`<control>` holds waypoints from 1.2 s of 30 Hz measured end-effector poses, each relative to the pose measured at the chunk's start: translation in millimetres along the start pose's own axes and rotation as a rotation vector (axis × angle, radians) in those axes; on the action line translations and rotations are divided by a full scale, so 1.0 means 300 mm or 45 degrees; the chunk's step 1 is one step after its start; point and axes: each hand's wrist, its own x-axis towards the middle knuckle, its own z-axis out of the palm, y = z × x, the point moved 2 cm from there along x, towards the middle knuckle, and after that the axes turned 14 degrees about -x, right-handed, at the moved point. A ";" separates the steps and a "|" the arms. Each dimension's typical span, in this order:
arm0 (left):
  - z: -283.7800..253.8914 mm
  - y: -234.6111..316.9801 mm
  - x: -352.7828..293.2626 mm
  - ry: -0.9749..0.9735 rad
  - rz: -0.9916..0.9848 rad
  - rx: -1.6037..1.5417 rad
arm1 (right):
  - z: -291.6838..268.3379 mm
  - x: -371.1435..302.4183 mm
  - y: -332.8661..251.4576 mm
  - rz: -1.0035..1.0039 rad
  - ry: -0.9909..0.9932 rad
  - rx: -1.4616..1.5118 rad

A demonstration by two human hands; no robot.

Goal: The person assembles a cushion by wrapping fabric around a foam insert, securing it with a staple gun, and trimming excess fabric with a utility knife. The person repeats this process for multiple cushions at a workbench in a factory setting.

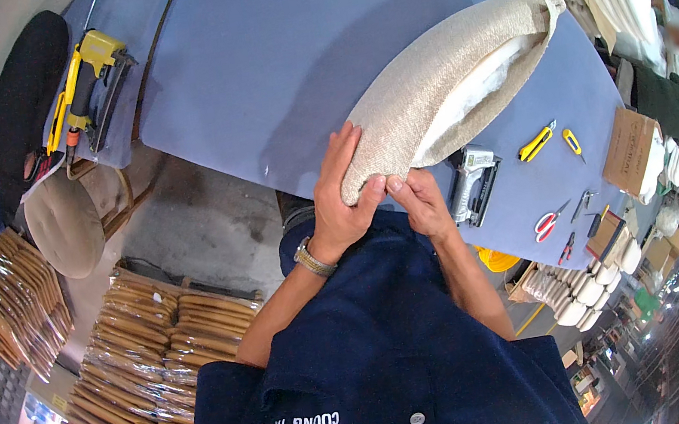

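Holding a beige cover at its near end, both hands keep it slanted over the near side of the worktop, w/ the far end pointing away and to the right. If its underside touches the worktop, I can't tell. The cover is curved and full, and white filling shows through the long gap on its right side. The left hand is partly closed around the near end, fingers on the outer fabric and thumb at the lower edge. The right hand makes a small pinch on the fabric edge, thumb against fingers, just beside the left thumb.

As I judge, approx. half is done: filling is inside and fabric is around most of it. Left to do is prob. the edge, b/c the long gap is not yet closed; any fastening at the pinched corner is hidden under the fingers.

Just right of the cover lies a silver staple gun, in no hand. Farther right are two yellow tools, i.e. pliers and a cutter knife, plus red-handled scissors. Well apart, at far left, is a yellow staple gun; below it, a tufted round cushion and wrapped brown pcs in stacks.
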 end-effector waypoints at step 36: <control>0.058 -0.010 -0.047 -0.080 0.180 0.334 | -0.215 -0.314 -0.239 0.114 0.143 -0.654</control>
